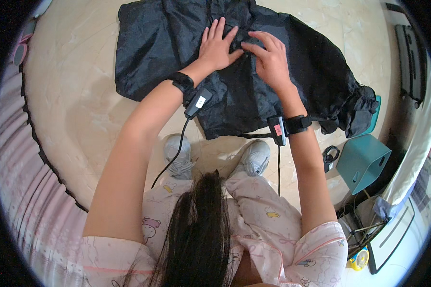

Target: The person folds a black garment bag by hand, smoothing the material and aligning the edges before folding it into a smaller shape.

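A large piece of black, slightly shiny fabric [273, 104] lies spread and creased on the floor before me. It has a gathered, bunched end at the right; whether it is a garment or a cover I cannot tell. My left hand [217, 48] rests palm down on its upper middle, fingers spread. Just to the right, my right hand [271, 55] is over the same part of the fabric, fingers bent and apart, with the fingertips slightly blurred. I see nothing held in either hand. Both wrists wear black straps with small cabled devices.
Below the fabric are my grey shoes [255, 158] on the tiled floor [68, 107]. A teal bin [362, 163] and a coiled black cable [331, 154] sit at the right. Farther out are a dark suitcase [411, 64] and a small yellow fan [360, 258]. Pink pleated fabric [28, 201] lines the left.
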`<state>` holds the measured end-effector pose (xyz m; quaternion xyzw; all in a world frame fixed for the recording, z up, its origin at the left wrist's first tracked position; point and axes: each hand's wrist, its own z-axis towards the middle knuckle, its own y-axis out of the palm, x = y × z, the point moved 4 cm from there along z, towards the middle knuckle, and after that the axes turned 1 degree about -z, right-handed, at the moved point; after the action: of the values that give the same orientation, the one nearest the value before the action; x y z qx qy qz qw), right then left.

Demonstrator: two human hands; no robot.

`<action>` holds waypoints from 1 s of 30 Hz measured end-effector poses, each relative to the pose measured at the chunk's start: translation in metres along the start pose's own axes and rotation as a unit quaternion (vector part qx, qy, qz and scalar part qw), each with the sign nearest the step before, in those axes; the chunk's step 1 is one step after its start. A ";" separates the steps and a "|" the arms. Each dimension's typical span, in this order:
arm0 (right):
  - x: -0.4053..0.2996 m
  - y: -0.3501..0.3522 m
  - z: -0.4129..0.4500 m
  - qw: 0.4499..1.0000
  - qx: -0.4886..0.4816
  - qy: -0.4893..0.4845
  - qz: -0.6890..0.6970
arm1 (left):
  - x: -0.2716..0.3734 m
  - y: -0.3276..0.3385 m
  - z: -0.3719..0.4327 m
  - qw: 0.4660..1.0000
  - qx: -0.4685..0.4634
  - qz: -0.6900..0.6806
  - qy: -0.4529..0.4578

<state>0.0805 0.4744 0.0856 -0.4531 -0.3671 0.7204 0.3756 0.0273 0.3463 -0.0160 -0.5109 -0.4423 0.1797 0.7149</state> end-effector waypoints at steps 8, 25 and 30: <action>0.043 0.041 -0.018 0.963 -0.002 0.233 0.133 | -0.015 -0.021 -0.013 0.998 0.042 -0.051 -0.002; 0.005 0.071 -0.020 0.949 -0.096 0.184 0.239 | -0.027 -0.003 -0.021 0.997 -0.041 -0.013 0.058; 0.015 0.060 -0.026 0.982 0.034 0.181 0.039 | -0.027 -0.005 -0.018 0.997 -0.035 -0.043 0.049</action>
<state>0.0875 0.4657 0.0190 -0.5767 -0.2503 0.6527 0.4229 0.0260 0.3147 -0.0255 -0.5246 -0.4342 0.1076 0.7243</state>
